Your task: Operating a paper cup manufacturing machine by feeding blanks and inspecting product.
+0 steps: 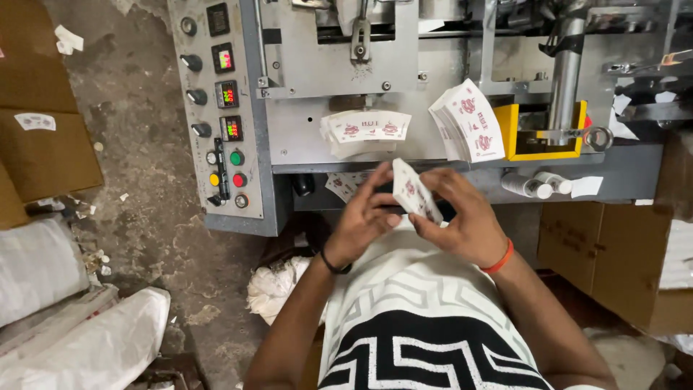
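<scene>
Item: stack of printed paper blanks (pixel 413 191), white with red marks, fan-shaped. Position: held in front of the person's chest, just below the machine's grey ledge (pixel 462 165). Long axis runs diagonally, upper end toward the machine and to the left, lower end toward the person and to the right; the stack is seen partly edge-on.

Left hand (pixel 359 224): fingers curled, fingertips pressed against the stack's left face and lower edge. Black band on the wrist.

Right hand (pixel 465 220): fingers bent round the stack's right side, thumb at the lower end near the left hand's fingertips. Orange band on the wrist.

Nearby: second pile of blanks (pixel 364 130) lying on the ledge; third pile (pixel 468 123) leaning upright beside a yellow bracket (pixel 514 133); control panel (pixel 220 108) with knobs, lit displays and coloured buttons to the left; cardboard box (pixel 613 253) to the right; white sacks (pixel 72 318) on the floor at left.
</scene>
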